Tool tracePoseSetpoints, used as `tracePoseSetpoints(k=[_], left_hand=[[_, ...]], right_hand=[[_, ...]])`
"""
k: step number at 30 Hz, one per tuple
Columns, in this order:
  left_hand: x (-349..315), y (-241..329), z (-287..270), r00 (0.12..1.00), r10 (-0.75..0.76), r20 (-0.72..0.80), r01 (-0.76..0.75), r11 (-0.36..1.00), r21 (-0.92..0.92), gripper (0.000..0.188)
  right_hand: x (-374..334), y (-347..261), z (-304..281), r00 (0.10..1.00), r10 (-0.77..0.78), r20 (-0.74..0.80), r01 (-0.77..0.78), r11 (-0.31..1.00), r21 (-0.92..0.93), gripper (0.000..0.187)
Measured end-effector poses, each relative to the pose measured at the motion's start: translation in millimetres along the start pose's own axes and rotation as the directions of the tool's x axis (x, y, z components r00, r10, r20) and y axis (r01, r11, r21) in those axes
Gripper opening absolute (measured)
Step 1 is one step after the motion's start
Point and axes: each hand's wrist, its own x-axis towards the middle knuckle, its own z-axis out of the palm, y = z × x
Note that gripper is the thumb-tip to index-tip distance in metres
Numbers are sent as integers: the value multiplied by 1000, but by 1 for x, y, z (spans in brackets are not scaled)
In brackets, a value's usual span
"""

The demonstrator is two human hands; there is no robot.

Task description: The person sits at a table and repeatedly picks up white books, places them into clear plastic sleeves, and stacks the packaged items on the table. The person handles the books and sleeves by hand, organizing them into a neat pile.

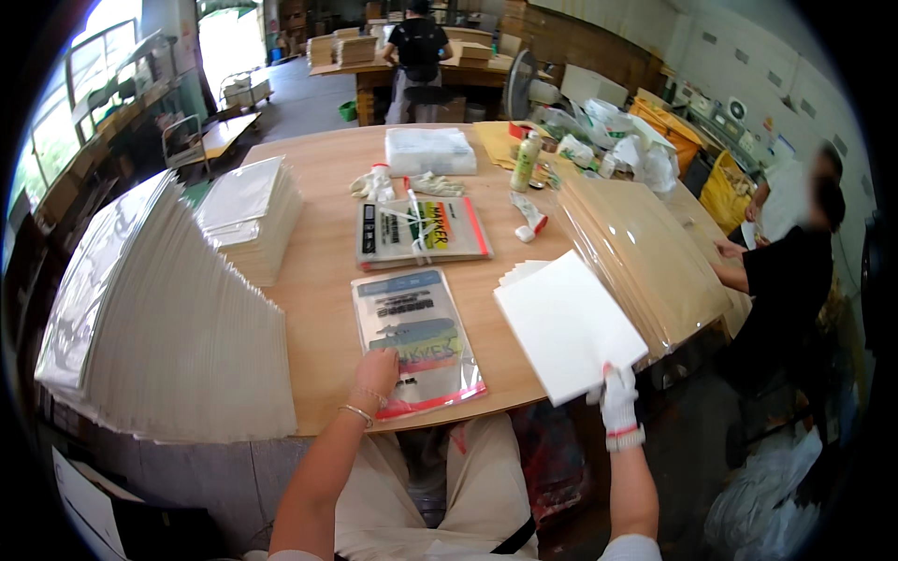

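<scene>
A clear printed plastic bag (412, 318) with a pink strip along its near edge lies flat on the table in front of me. My bare left hand (377, 369), with bracelets at the wrist, rests on its left side with the fingers curled in at the plastic. My right hand (617, 388) wears a white knit glove and pinches the near corner of a white board (571, 323). More white sheets fan out from under the board's far-left edge. Beyond the bag sits a tied bundle of similar printed bags (421, 229).
Tall stacks of white wrapped boards (215, 346) stand at the left, brown plastic-wrapped sheets (645, 252) at the right. Gloves (435, 184), a bottle (526, 161) and a clear-wrapped pack (430, 150) lie farther back. People (786, 262) work at the right and at a far table.
</scene>
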Motion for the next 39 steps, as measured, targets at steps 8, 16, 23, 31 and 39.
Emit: tracePoseSetpoints(k=[8, 16, 23, 31, 39], left_hand=[[-16, -16, 0, 969, 157, -191, -166, 986, -33, 21], [-33, -5, -43, 882, -322, 344, 469, 669, -576, 23], [-52, 14, -59, 958, -195, 209, 285, 693, -662, 26], [-72, 30, -21, 811, -125, -571, 9, 979, -203, 47], [-67, 25, -6, 965, -248, -81, 134, 738, -661, 18]], right_hand=[[-138, -27, 28, 728, 424, 539, -648, 682, 338, 37], [-181, 18, 52, 775, 495, 393, -631, 577, 518, 23], [-207, -4, 81, 844, 415, 339, -535, 670, 514, 12], [-209, 1, 102, 777, 517, 359, -626, 577, 525, 13], [-207, 17, 110, 730, 530, 432, -675, 462, 575, 13]])
